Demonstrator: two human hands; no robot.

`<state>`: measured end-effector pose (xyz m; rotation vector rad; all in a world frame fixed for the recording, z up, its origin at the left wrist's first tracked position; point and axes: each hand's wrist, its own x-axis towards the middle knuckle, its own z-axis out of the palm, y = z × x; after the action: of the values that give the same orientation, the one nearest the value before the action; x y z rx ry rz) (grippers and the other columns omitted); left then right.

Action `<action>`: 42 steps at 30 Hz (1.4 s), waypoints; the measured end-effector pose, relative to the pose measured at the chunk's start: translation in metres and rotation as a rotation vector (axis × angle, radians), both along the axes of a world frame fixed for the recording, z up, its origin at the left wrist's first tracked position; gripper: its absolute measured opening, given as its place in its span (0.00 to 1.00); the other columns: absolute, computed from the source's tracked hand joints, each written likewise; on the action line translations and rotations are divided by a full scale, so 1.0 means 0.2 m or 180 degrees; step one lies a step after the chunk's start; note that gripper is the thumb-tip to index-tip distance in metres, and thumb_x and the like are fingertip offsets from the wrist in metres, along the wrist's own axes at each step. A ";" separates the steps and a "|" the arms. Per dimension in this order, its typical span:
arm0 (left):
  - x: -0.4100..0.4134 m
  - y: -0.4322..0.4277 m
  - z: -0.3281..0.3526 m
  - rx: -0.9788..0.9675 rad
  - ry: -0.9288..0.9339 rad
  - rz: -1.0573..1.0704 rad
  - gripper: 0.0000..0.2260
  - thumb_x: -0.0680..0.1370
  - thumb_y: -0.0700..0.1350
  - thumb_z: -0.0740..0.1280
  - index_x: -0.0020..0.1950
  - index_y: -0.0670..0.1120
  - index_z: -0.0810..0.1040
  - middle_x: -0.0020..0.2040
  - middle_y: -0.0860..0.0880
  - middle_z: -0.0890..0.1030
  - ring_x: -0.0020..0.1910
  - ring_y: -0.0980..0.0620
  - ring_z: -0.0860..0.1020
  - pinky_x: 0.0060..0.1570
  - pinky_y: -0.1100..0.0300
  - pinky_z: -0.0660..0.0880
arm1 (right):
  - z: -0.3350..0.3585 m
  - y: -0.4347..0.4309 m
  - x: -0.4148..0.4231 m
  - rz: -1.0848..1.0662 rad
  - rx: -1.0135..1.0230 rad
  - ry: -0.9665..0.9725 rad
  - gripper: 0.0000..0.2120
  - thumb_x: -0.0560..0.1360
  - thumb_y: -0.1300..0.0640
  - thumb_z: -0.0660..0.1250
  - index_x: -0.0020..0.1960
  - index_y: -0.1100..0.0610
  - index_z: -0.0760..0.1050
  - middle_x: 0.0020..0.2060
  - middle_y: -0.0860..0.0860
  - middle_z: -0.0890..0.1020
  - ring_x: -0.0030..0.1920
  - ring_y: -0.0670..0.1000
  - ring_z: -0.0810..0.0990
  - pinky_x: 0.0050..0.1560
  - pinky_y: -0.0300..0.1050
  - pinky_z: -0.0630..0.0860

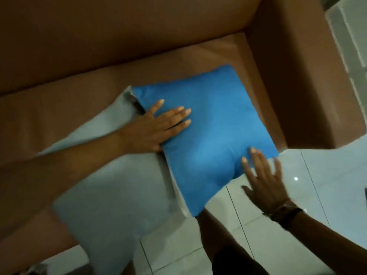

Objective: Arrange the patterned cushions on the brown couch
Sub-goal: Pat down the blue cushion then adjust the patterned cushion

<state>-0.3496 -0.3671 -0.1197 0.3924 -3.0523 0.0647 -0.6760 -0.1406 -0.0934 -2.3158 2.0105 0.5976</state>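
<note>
From the head view, the left hand is lying flat with fingers spread on a plain blue square fabric cushion, gripping nothing. The right hand is splayed too, fingertips touching the cushion's near edge. The blue cushion is overlapping a pale grey cushion — both resting on the brown leather couch, beside its armrest, above white glossy floor tiles.

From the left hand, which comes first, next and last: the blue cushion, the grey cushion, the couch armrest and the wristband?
1. Blue cushion: the left hand lies flat on its left edge.
2. Grey cushion: just beside and below the hand; touching cannot be told, so almost a tie.
3. Wristband: lower right, on the other wrist.
4. Couch armrest: far right, beyond the blue cushion.
</note>
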 end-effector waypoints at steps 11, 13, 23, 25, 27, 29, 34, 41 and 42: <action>-0.22 -0.34 0.13 0.0766 -0.0006 0.0501 0.36 0.79 0.64 0.54 0.76 0.38 0.58 0.74 0.32 0.65 0.75 0.37 0.63 0.74 0.36 0.54 | 0.20 -0.78 -0.30 0.0458 -0.0680 -0.2759 0.14 0.71 0.59 0.63 0.53 0.63 0.79 0.53 0.57 0.83 0.56 0.53 0.79 0.62 0.51 0.70; -0.30 -0.33 0.23 0.1184 0.0391 0.0846 0.42 0.75 0.69 0.59 0.75 0.38 0.59 0.74 0.36 0.67 0.75 0.42 0.63 0.76 0.42 0.53 | 0.38 -0.95 -0.44 0.0013 -0.0349 -0.3124 0.18 0.77 0.48 0.60 0.55 0.61 0.79 0.53 0.55 0.83 0.54 0.44 0.78 0.59 0.43 0.72; -0.72 -0.81 0.86 0.3208 0.2091 0.2323 0.25 0.63 0.41 0.82 0.58 0.45 0.81 0.51 0.54 0.85 0.48 0.62 0.83 0.46 0.68 0.79 | 0.94 -1.93 -0.79 0.0096 -0.0123 -0.2971 0.10 0.67 0.65 0.73 0.48 0.61 0.80 0.45 0.51 0.82 0.43 0.39 0.79 0.53 0.46 0.79; -0.69 -0.95 0.93 0.3475 0.1818 0.2409 0.20 0.65 0.41 0.81 0.54 0.50 0.83 0.48 0.58 0.87 0.47 0.62 0.84 0.44 0.69 0.80 | 0.94 -2.07 -0.78 -0.0037 0.0053 -0.2948 0.10 0.66 0.60 0.74 0.48 0.54 0.81 0.43 0.49 0.84 0.40 0.38 0.77 0.50 0.42 0.77; -0.67 -1.07 0.96 0.3592 0.1537 0.2525 0.16 0.65 0.44 0.80 0.49 0.56 0.83 0.43 0.64 0.87 0.43 0.63 0.85 0.37 0.72 0.79 | 0.92 -2.17 -0.75 -0.0103 0.0244 -0.2966 0.09 0.67 0.55 0.73 0.44 0.44 0.79 0.37 0.35 0.83 0.37 0.33 0.77 0.48 0.33 0.74; -0.65 -1.15 0.96 0.3758 0.1362 0.2663 0.14 0.63 0.49 0.80 0.45 0.60 0.84 0.43 0.63 0.87 0.41 0.61 0.85 0.34 0.71 0.79 | 0.87 -2.24 -0.73 -0.0164 0.0323 -0.2963 0.07 0.68 0.53 0.73 0.46 0.49 0.81 0.39 0.39 0.84 0.38 0.37 0.78 0.51 0.36 0.75; -0.61 -1.18 0.87 0.3935 0.1197 0.2743 0.14 0.62 0.51 0.81 0.47 0.57 0.85 0.44 0.57 0.88 0.40 0.56 0.86 0.33 0.68 0.80 | 0.73 -2.31 -0.70 -0.0489 0.0317 -0.2887 0.25 0.67 0.43 0.72 0.57 0.57 0.78 0.55 0.58 0.82 0.51 0.54 0.79 0.60 0.50 0.75; -0.62 -1.24 0.91 0.3656 0.1332 0.2847 0.10 0.69 0.42 0.79 0.43 0.57 0.85 0.40 0.62 0.87 0.39 0.62 0.85 0.34 0.73 0.77 | 0.76 -2.37 -0.62 -0.0700 -0.0445 -0.3171 0.12 0.70 0.59 0.73 0.53 0.59 0.80 0.45 0.52 0.80 0.35 0.40 0.74 0.33 0.18 0.67; -0.61 -1.25 0.93 0.3527 0.1429 0.2878 0.11 0.69 0.42 0.79 0.40 0.59 0.85 0.38 0.64 0.86 0.38 0.65 0.84 0.34 0.74 0.77 | 0.77 -2.42 -0.61 -0.0784 -0.0658 -0.3267 0.10 0.69 0.60 0.74 0.51 0.58 0.81 0.43 0.51 0.80 0.34 0.40 0.74 0.35 0.22 0.71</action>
<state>-0.4725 -0.6180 0.0667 1.4942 -1.9428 -1.4249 -0.7970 -0.6251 0.0608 -1.7651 1.7616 -0.7066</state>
